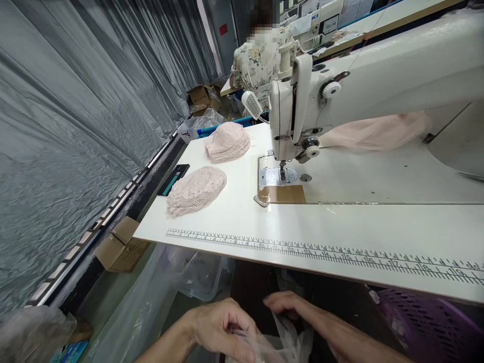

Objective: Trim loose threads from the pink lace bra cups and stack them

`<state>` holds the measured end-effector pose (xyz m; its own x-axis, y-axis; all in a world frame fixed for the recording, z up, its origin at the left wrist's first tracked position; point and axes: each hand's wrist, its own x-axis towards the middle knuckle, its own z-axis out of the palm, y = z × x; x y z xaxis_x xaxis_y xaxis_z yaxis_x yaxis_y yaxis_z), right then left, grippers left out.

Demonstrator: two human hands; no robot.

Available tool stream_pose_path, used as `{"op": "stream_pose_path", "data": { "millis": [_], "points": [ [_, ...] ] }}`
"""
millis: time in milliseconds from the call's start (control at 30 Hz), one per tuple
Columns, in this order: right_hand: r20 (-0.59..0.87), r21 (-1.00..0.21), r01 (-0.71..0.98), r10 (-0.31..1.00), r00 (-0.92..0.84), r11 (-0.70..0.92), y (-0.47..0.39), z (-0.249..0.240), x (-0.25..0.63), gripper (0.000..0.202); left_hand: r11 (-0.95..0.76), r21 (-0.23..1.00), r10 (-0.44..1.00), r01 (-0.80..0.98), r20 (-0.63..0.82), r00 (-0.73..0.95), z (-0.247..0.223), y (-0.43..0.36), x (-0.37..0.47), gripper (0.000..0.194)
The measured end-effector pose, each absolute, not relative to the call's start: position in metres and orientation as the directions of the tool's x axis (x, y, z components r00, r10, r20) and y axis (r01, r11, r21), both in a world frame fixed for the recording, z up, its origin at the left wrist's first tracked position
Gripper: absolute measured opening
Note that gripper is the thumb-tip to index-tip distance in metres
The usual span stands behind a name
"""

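Note:
Low in front of the table edge, my left hand (225, 327) has its fingers closed on a clear plastic bag (282, 348). My right hand (289, 305) is to the right, its fingers curled over the bag's other edge. The bottom of the picture cuts off the bag, so its contents cannot be made out. On the white table above lie two stacks of pale pink fabric cups, a lacy stack (196, 189) nearer and a smoother stack (229, 142) farther back.
A sewing machine (291, 111) stands on the table (227, 222), with pink fabric (378, 132) behind its needle. A printed ruler (302, 249) runs along the front edge. Below are a plastic bin (200, 277), a purple basket (427, 322) and a cardboard box (121, 247). Another person (257, 58) sits beyond.

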<state>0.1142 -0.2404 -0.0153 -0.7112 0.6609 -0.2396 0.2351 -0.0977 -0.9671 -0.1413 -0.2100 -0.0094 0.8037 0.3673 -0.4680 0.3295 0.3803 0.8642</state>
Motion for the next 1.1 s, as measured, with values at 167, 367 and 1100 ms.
{"op": "stream_pose_path", "data": {
  "millis": [167, 367, 1100],
  "points": [
    [-0.198, -0.960, 0.274, 0.543, -0.816, 0.062, -0.224, -0.014, 0.101, 0.070, 0.212, 0.907, 0.333, 0.363, -0.417, 0.846, -0.002, -0.206, -0.139, 0.064],
    [-0.137, -0.972, 0.228, 0.638, -0.758, 0.062, -0.233, -0.030, 0.106, 0.022, 0.211, 0.906, 0.444, 0.366, -0.422, 0.790, 0.000, -0.204, -0.150, 0.054],
    [-0.194, -0.979, 0.183, 0.682, -0.705, -0.089, -0.235, -0.040, 0.125, 0.031, 0.237, 0.867, 0.474, 0.439, -0.497, 0.727, -0.008, -0.201, -0.150, 0.058]
  ]
}}
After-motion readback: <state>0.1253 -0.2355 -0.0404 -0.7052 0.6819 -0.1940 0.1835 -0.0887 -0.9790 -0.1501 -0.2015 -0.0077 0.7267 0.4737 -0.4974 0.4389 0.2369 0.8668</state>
